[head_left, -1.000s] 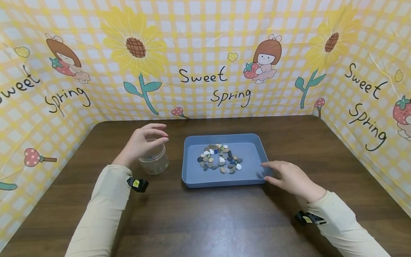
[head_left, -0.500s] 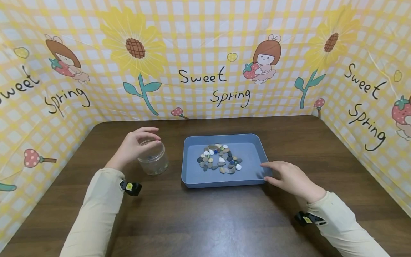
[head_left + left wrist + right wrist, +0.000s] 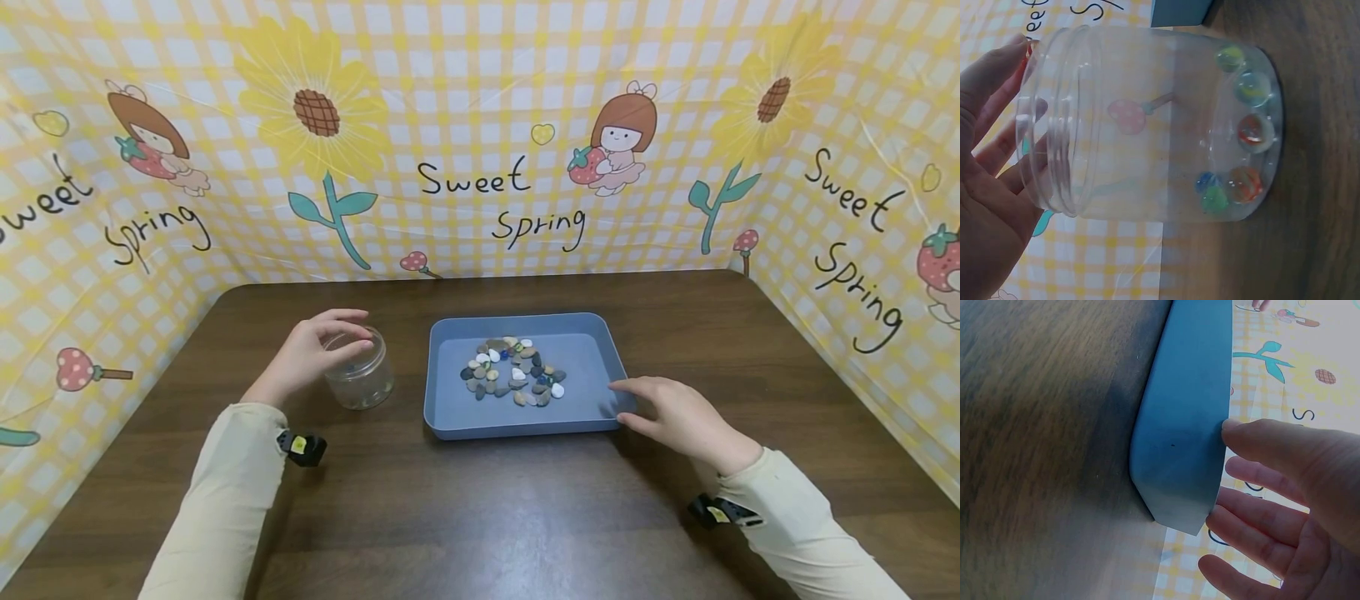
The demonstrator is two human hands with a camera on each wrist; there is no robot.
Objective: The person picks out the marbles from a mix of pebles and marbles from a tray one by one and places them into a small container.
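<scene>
Head view. A clear plastic jar [image 3: 360, 375] stands upright on the dark wooden table [image 3: 480, 517], at 9 o'clock from a blue tray [image 3: 600, 354] and just beside it, not touching. The left hand [image 3: 311, 354] arches over the jar's open mouth, fingers curled round the rim from above and from the 9 o'clock side; the forearm in its pale sleeve [image 3: 217, 508] runs back toward 7 o'clock. The right hand [image 3: 675, 417] rests at the tray's 4 o'clock corner, fingers extended and relaxed, tips against the rim. A cluster of small stones [image 3: 513, 375] with a few glass beads lies mid-tray. The hands are well apart.

Left wrist view. The jar [image 3: 1147, 125] shows a threaded neck and no lid. Six or so marbles [image 3: 1238, 144] lie on its bottom. The fingers [image 3: 997, 81] wrap the rim, so the hand is closed on the jar. Judgement: the jar is light, stiff and smooth, so slippery; the threaded neck is the surest hold. The loose marbles will roll if it tilts.

Right wrist view. The right hand's fingers [image 3: 1279, 444] lie straight and slightly spread, one tip touching the tray [image 3: 1191, 412] at its upper edge near the corner. Nothing is gripped. Judgement: the tray looks like rigid, thin-walled plastic, lightly loaded, and would slide easily on the wood; its rim is the natural place to hold.
</scene>
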